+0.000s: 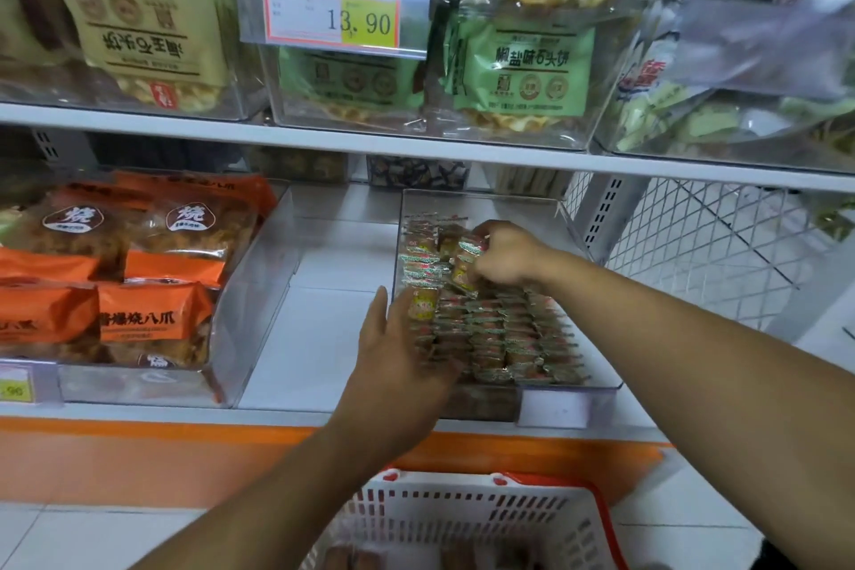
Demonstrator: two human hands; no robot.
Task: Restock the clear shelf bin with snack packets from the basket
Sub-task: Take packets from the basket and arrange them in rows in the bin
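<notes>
Bin: the clear plastic shelf bin [597, 391] sits on the lower shelf, right in front of you, already mostly full of small shiny red-and-green snack packets [499, 333] in rows.
Right hand: your right hand [504, 255] is nearer the gap at the back. Its grip pinches a few packets, standing up.
Left hand: your left hand [398, 347] has its grip spread flat, fingers pressing the front rows.
Basket: the white-and-red plastic basket [467, 518] waits below, close to you.

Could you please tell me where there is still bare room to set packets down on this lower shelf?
Free: the white shelf between the orange-packet bin and the clear bin, and that bin's rear. Its front is crowded with snack packets.
</notes>
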